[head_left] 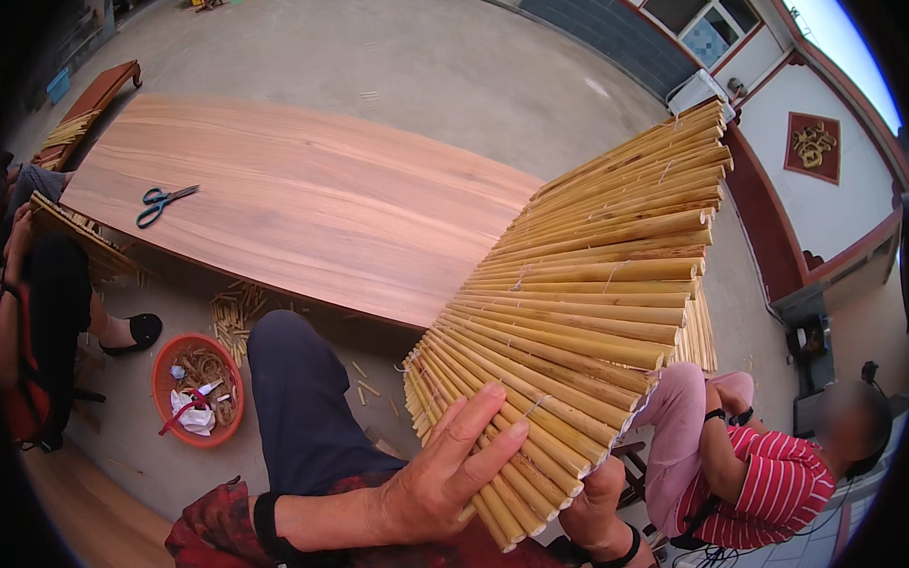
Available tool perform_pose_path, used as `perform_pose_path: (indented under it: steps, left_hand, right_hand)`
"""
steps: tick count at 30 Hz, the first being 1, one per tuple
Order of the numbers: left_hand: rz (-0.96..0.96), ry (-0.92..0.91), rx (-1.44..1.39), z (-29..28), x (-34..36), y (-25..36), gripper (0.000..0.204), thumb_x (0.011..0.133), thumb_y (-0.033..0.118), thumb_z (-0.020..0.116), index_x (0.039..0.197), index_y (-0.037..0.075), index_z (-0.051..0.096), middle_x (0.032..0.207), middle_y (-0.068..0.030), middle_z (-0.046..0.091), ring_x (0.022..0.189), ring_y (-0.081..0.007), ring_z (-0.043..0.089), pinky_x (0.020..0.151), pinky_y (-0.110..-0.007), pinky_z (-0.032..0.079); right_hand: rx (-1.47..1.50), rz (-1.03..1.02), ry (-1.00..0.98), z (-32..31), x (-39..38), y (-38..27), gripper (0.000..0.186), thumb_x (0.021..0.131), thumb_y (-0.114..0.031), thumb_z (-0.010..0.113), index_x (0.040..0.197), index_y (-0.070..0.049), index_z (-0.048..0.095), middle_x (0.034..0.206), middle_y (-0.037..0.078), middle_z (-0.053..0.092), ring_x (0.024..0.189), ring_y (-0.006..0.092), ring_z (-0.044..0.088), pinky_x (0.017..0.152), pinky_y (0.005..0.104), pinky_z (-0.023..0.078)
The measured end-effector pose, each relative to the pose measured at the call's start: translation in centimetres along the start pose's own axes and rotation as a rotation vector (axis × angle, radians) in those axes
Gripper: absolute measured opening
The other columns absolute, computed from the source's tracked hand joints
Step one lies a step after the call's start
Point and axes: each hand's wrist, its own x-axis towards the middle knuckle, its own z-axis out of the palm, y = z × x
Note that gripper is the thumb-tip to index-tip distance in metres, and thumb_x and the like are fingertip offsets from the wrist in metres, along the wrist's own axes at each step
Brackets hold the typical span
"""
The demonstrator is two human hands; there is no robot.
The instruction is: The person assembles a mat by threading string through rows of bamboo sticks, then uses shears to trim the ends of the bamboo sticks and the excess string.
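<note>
Courtyard ground (416, 55) behind, stick mat (615, 278) slanting up and away to the right

Open and pale grey across the top of the frame, bounded at the upper right by a building with a tiled lower wall (606, 23). Set at a slant through the upper left and centre, a long wood-grain table (301, 179), overlapped in view at its right end by the mat; cannot tell whether touching.

Made of many yellow sticks, tied side by side with thin pale thread. Long axis from the lower centre to the upper right, leading away from both hands; sticks crosswise to that axis, ends fanned along the right edge.

Seated at the lower right, a person in a striped shirt (762, 489); at the far left, partly in view, another in dark clothes (59, 288). Left of the knee, an orange basin (159, 389) with scraps inside.

Laid flat over the mat's near end, fingers across the sticks: left hand (432, 485), farther onto the upper face. At the lower right corner, just under the rim: right hand (595, 509). Fingers partly hidden on both, so cannot tell how tightly either grip closes.

Smaller still, on the table's left part, dark-handled scissors (168, 197); below, loose stick pieces (232, 310).
</note>
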Motion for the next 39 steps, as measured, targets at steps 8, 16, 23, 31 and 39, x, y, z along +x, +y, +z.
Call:
perform_pose_path:
  steps: [8, 16, 23, 31, 39]
  left_hand:
    - [0.063, -0.012, 0.082, -0.7, 0.1, -0.4, 0.050, 0.079, 0.000, 0.050, 0.128, 0.000, 0.040, 0.125, -0.0320, 0.038, 0.115, -0.0434, 0.044, 0.092, -0.050, 0.040]
    - [0.030, -0.044, 0.072, -1.6, 0.4, -0.3, 0.050, 0.079, 0.002, 0.050, 0.128, 0.002, 0.040, 0.125, -0.0311, 0.038, 0.115, -0.0430, 0.045, 0.092, -0.050, 0.039]
    - [0.022, -0.052, 0.065, -2.1, 0.6, -0.3, 0.050, 0.079, 0.002, 0.051, 0.128, 0.002, 0.040, 0.125, -0.0311, 0.038, 0.114, -0.0431, 0.045, 0.092, -0.050, 0.039]
    - [0.035, -0.049, 0.083, -2.1, 0.7, -0.4, 0.050, 0.079, 0.001, 0.051, 0.128, 0.001, 0.040, 0.124, -0.0318, 0.039, 0.114, -0.0433, 0.045, 0.092, -0.050, 0.039]
    - [-0.010, -0.005, 0.029, -1.8, 0.6, -0.4, 0.053, 0.076, -0.001, 0.052, 0.128, -0.001, 0.040, 0.127, -0.0334, 0.035, 0.116, -0.0445, 0.042, 0.094, -0.051, 0.036]
  right_hand:
    - [0.627, 0.342, 0.180, 0.8, -1.6, 0.9, 0.044, 0.092, -0.027, 0.040, 0.122, 0.005, 0.045, 0.116, 0.018, 0.055, 0.101, 0.0264, 0.057, 0.088, 0.0368, 0.048]
    - [0.778, 0.471, 0.154, 0.6, -1.0, 0.5, 0.054, 0.092, -0.040, 0.035, 0.127, 0.001, 0.040, 0.125, 0.017, 0.048, 0.110, 0.0273, 0.051, 0.094, 0.0389, 0.042]
    - [0.821, 0.495, 0.137, 0.9, -0.6, 0.4, 0.058, 0.091, -0.044, 0.033, 0.129, -0.001, 0.039, 0.127, 0.016, 0.046, 0.113, 0.0275, 0.049, 0.096, 0.0395, 0.040]
    - [0.886, 0.505, 0.127, 1.0, -0.4, -0.2, 0.062, 0.091, -0.049, 0.031, 0.130, -0.003, 0.037, 0.130, 0.015, 0.044, 0.115, 0.0278, 0.047, 0.098, 0.0403, 0.038]
    - [0.434, 0.508, -0.106, 1.9, 3.4, -4.1, 0.071, 0.088, -0.059, 0.026, 0.134, -0.007, 0.033, 0.134, 0.013, 0.039, 0.120, 0.0282, 0.041, 0.102, 0.0420, 0.033]
